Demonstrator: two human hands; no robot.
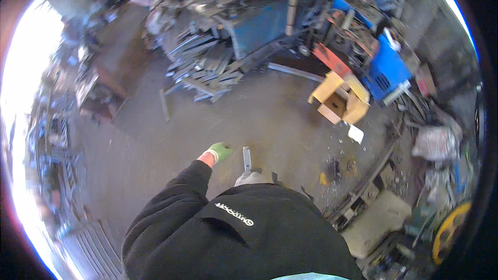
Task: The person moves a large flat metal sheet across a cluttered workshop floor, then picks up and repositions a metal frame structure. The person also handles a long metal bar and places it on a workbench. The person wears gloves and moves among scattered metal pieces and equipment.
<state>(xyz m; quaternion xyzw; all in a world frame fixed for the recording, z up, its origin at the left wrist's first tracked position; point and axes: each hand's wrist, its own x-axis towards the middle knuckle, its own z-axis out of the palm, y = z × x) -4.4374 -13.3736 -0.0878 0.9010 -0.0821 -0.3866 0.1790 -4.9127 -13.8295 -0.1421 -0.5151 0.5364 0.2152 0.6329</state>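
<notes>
A person in a black sweatshirt stands over a grey concrete workshop floor (270,119). The left hand (220,151), in a green glove, hangs curled and empty. Just beside it, the grey-gloved right hand (250,177) grips a short grey metal bar (247,158), pointing forward. Ahead lie a heap of grey metal strips (202,70) and an open cardboard box (340,98).

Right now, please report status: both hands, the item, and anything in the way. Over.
Left hand in a green glove, free, nothing in it. Right hand gloved grey, mostly hidden, apparently gripping a short metal bar. Cardboard box and metal scrap pile on the floor ahead.
</notes>
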